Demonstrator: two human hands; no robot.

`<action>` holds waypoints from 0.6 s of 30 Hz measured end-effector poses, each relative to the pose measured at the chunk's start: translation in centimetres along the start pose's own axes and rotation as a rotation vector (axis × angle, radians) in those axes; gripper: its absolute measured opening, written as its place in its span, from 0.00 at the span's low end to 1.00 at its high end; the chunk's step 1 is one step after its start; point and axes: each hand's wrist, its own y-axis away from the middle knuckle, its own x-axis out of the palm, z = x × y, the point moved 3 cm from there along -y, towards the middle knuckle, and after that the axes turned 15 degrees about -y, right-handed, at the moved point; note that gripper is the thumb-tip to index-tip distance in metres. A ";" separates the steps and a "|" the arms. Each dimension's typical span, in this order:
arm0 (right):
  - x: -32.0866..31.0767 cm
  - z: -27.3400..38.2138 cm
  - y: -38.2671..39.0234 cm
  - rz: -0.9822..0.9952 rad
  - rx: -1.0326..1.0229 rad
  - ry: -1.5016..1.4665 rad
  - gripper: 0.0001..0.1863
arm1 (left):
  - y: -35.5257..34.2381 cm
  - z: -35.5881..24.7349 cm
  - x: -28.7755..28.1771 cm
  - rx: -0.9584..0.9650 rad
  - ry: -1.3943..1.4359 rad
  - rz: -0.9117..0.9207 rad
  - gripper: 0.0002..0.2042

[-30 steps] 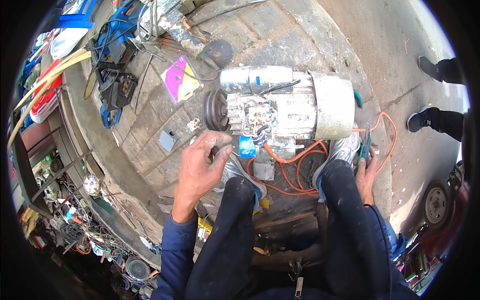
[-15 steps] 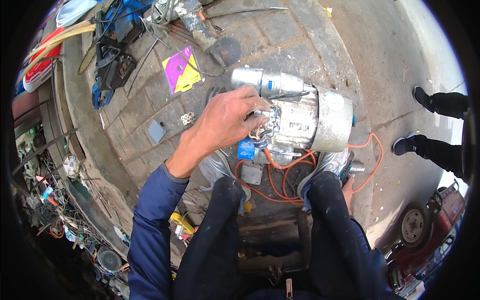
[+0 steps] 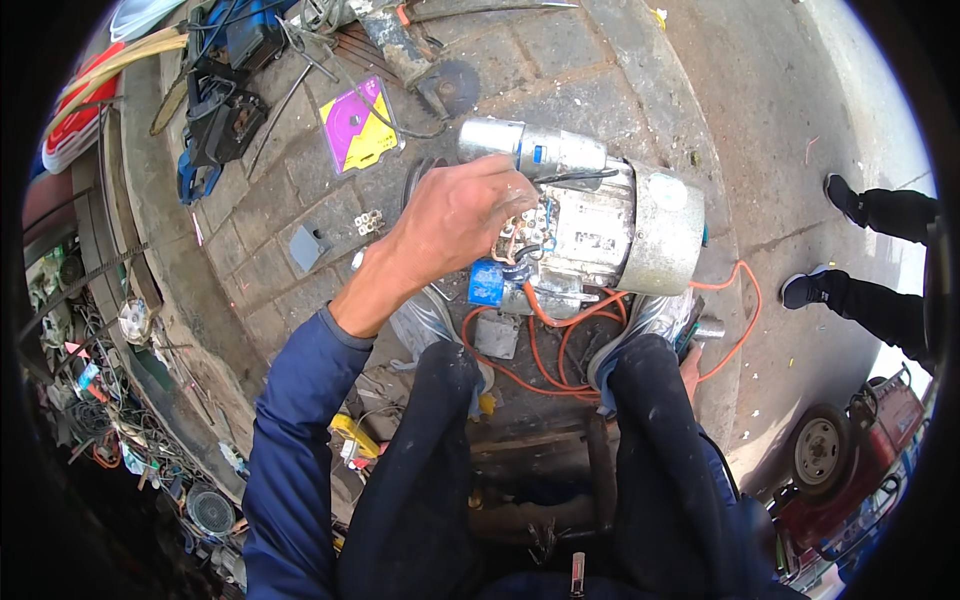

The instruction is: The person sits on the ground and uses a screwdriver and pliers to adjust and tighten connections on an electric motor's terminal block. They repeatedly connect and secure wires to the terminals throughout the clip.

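My left hand (image 3: 460, 215) is over the wiring end of a grey electric motor (image 3: 595, 225), its fingers bunched in a pinch. Whatever lies between the fingertips is hidden. Right beside them is the open terminal area (image 3: 535, 222), with small screws and thin wires. A blue cylindrical part (image 3: 487, 284) sits against the motor's near side, and an orange cable (image 3: 540, 305) runs out from there. My right hand (image 3: 690, 370) shows only partly beyond my right knee. Its fingers are around a teal tool with a silver cylindrical end (image 3: 708, 329).
On the paving lie a purple and yellow disc package (image 3: 357, 125), a white terminal strip (image 3: 368, 222) and a grey plate (image 3: 308, 247). An angle grinder (image 3: 400, 50) and a chainsaw (image 3: 222, 120) are farther off. Another person's shoes (image 3: 805, 288) stand at right, near a red vehicle (image 3: 850, 470).
The fingers of my left hand have drawn together and shifted slightly left, uncovering more of the terminals. The whole view has shifted slightly. My right hand stays by the tool.
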 end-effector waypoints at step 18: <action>0.6 1.3 1.2 0.148 0.106 0.067 0.18 | 2.1 0.5 0.1 -0.266 0.226 -0.197 0.07</action>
